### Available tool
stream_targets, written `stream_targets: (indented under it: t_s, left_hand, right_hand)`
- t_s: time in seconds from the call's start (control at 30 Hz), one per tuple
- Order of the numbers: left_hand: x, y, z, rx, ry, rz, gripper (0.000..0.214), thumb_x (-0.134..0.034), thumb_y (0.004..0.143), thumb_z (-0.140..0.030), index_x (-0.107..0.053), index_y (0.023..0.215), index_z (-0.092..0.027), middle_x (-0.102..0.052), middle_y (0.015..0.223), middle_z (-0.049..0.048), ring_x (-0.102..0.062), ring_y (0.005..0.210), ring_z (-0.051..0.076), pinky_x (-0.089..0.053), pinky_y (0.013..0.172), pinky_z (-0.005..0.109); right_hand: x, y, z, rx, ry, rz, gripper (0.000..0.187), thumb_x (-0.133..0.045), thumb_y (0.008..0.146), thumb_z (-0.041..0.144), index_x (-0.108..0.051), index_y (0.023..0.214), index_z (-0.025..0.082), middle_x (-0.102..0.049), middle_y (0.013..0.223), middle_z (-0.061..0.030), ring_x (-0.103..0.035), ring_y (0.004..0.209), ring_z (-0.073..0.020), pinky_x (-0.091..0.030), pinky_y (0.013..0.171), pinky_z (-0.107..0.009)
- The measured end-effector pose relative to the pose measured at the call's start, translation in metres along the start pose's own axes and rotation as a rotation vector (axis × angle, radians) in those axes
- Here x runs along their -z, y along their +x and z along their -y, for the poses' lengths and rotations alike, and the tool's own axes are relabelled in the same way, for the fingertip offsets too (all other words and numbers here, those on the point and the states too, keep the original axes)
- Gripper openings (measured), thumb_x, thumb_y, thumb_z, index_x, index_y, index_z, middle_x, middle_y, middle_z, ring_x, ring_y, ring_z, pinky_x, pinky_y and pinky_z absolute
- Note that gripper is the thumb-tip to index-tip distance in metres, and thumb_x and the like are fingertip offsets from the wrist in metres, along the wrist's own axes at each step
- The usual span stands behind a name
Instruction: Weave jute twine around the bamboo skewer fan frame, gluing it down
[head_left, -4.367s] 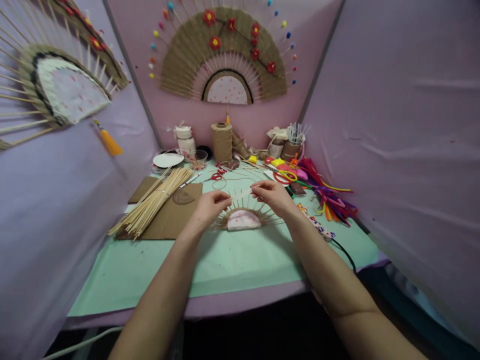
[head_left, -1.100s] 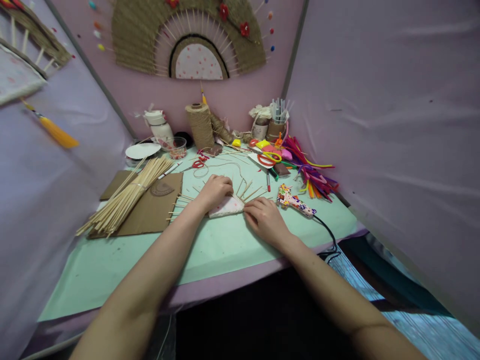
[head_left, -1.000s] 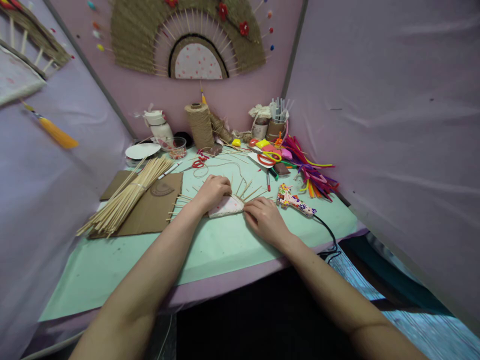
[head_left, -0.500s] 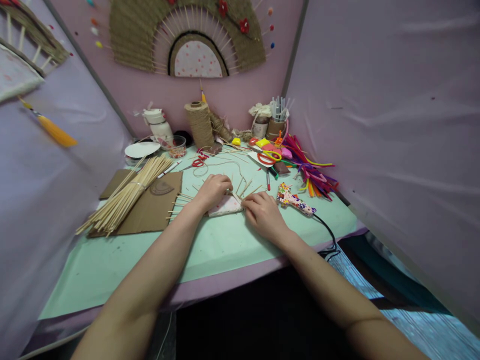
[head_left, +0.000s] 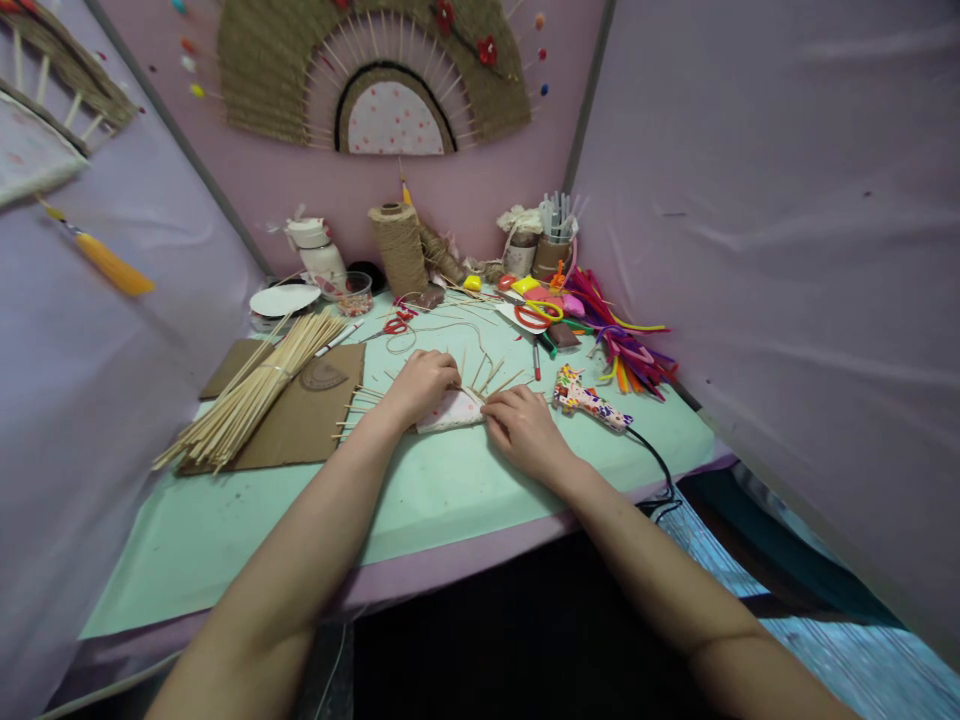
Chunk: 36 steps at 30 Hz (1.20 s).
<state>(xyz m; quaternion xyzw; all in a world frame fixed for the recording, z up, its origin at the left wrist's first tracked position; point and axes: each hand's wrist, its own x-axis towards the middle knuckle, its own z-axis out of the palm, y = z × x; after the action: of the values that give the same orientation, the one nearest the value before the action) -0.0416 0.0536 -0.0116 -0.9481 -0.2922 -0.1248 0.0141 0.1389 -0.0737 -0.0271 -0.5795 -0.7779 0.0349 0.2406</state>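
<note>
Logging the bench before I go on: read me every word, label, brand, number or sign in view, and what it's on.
No text can be read.
Protractor on the cardboard: any markings too small to read.
White bottle: any lettering too small to read.

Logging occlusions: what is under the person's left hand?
The left hand covers part of a white, pink-spotted panel with thin wooden sticks radiating; its right side shows, the covered part cannot be seen.

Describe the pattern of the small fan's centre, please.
This centre is white with pinkish spots, best seen in the head view.
</note>
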Motion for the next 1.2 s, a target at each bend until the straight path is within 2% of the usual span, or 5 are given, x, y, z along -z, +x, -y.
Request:
stream_targets:
  t_s: [0.23, 0.47, 0.7, 0.87, 1.2]
  left_hand:
    - [0.006, -0.009, 0.000, 0.017, 0.029, 0.065, 0.023, -0.052, 0.083, -0.013, -0.073, 0.087, -0.019, -0.070, 0.096, 0.0073, -0.061, 0.092, 0.022, -0.037, 0.083, 0.038]
    - [0.013, -0.017, -0.007, 0.132, -0.015, 0.125, 0.026, -0.046, 0.084, -0.013, -0.071, 0.092, -0.017, -0.069, 0.095, 0.0089, -0.061, 0.090, 0.022, -0.042, 0.082, 0.035]
    - [0.012, -0.020, -0.015, 0.219, -0.013, 0.133, 0.023, -0.046, 0.085, -0.018, -0.067, 0.093, -0.019, -0.067, 0.097, 0.0085, -0.060, 0.098, 0.025, -0.042, 0.085, 0.038]
    - [0.014, -0.021, -0.017, 0.243, -0.025, 0.139, 0.024, -0.044, 0.086, -0.018, -0.067, 0.092, -0.018, -0.067, 0.097, 0.0089, -0.060, 0.098, 0.025, -0.040, 0.086, 0.039]
    - [0.009, -0.020, -0.012, 0.238, -0.018, 0.109, 0.023, -0.044, 0.084, -0.017, -0.067, 0.087, -0.018, -0.068, 0.094, 0.0093, -0.059, 0.098, 0.026, -0.037, 0.087, 0.042]
  right_hand:
    - [0.003, 0.001, 0.001, -0.022, -0.021, 0.046, 0.022, -0.049, 0.094, 0.020, -0.070, 0.100, 0.019, -0.070, 0.108, -0.0052, -0.050, 0.105, -0.0226, -0.033, 0.084, -0.036]
    - [0.006, 0.007, 0.003, -0.029, -0.054, 0.099, 0.023, -0.046, 0.095, 0.021, -0.068, 0.100, 0.019, -0.069, 0.106, -0.0072, -0.050, 0.105, -0.0229, -0.031, 0.084, -0.035]
    - [0.012, 0.020, 0.005, -0.048, -0.096, 0.115, 0.024, -0.045, 0.093, 0.019, -0.060, 0.111, 0.018, -0.069, 0.098, -0.0076, -0.053, 0.099, -0.0235, -0.030, 0.082, -0.035]
    - [0.008, 0.028, 0.006, -0.015, -0.149, 0.172, 0.025, -0.043, 0.095, 0.025, -0.067, 0.097, 0.020, -0.068, 0.100, -0.0088, -0.053, 0.097, -0.0245, -0.030, 0.080, -0.035]
    - [0.002, 0.032, 0.005, -0.128, -0.088, 0.167, 0.027, -0.043, 0.093, 0.022, -0.069, 0.098, 0.020, -0.069, 0.104, -0.0076, -0.055, 0.100, -0.0233, -0.033, 0.081, -0.034]
